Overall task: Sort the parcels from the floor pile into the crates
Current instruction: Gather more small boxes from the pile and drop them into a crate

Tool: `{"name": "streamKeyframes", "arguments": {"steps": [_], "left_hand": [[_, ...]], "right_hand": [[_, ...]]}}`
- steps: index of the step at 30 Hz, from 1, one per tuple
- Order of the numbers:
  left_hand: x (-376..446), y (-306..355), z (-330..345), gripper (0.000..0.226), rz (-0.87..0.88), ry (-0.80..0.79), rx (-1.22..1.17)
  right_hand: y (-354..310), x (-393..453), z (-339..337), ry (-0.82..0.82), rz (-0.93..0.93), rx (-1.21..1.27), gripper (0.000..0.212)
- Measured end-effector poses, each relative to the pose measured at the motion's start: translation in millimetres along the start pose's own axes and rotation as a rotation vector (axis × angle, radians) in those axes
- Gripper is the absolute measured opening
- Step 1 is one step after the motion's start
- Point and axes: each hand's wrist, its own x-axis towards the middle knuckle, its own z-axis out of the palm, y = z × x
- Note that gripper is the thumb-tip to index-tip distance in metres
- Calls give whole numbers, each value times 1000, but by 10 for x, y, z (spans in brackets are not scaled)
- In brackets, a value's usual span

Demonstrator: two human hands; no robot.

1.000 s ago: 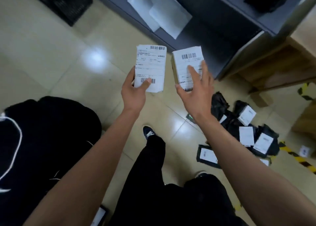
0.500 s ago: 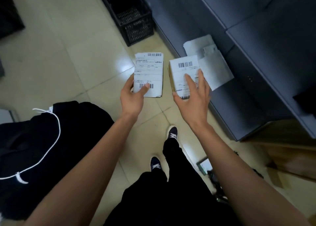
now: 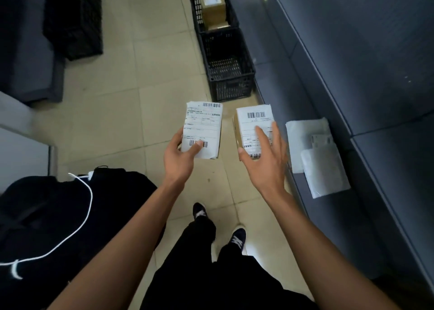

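My left hand (image 3: 179, 160) grips a flat parcel with a white shipping label (image 3: 203, 127), thumb across its lower barcode. My right hand (image 3: 265, 158) holds a small brown box with a white label (image 3: 254, 124) from below, thumb and fingers round its near end. Both parcels are held at waist height over the tiled floor. Straight ahead on the floor stands a black slatted crate (image 3: 231, 73) with nothing visible inside, and behind it a second black crate (image 3: 196, 11) holding a brown cardboard box (image 3: 213, 10). A third black crate (image 3: 72, 20) stands at the far left.
A dark grey sofa (image 3: 352, 74) runs along the right, with white padded mailers (image 3: 314, 154) lying on its seat edge. A black garment with a white cord (image 3: 47, 220) lies at the lower left. A dark cushioned seat (image 3: 25, 51) sits at the upper left. My feet stand on beige tiles.
The view has swung away from the floor pile toward the crates, which now lie straight ahead and closer. Both hands keep the same hold on their parcels.
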Motion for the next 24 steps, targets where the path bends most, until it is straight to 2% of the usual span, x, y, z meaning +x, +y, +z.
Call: {"name": "streamKeyframes", "arguments": {"steps": [10, 24], "left_hand": [[1603, 82, -433, 44, -20, 80, -98], [3452, 845, -1205, 42, 27, 137, -151]], "right_hand": [[-731, 1466, 842, -69, -137, -27, 68], [-1973, 3070, 1774, -55, -179, -11, 65]]}}
